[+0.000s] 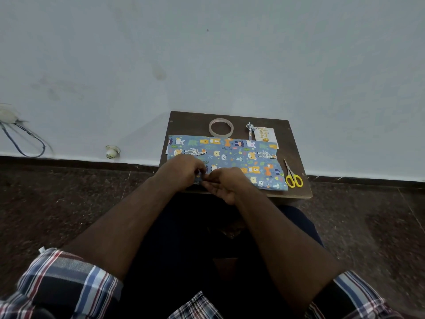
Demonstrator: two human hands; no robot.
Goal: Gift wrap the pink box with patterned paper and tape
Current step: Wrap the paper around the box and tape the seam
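From the head view we look down on a small dark wooden counter point(296, 157) set against a pale blue wall point(207, 54), with dark speckled floor point(57, 199) around it. The patterned paper point(232, 155), blue with cartoon animals, lies spread across the counter. Behind it sit a tape roll point(221, 127) and a small card point(264, 134); yellow-handled scissors point(292, 176) lie just right of it. Our left hand point(184, 169) and right hand point(224, 183) meet at the paper's near edge, fingers curled and pinching a fold of it. We cannot see the pink box.
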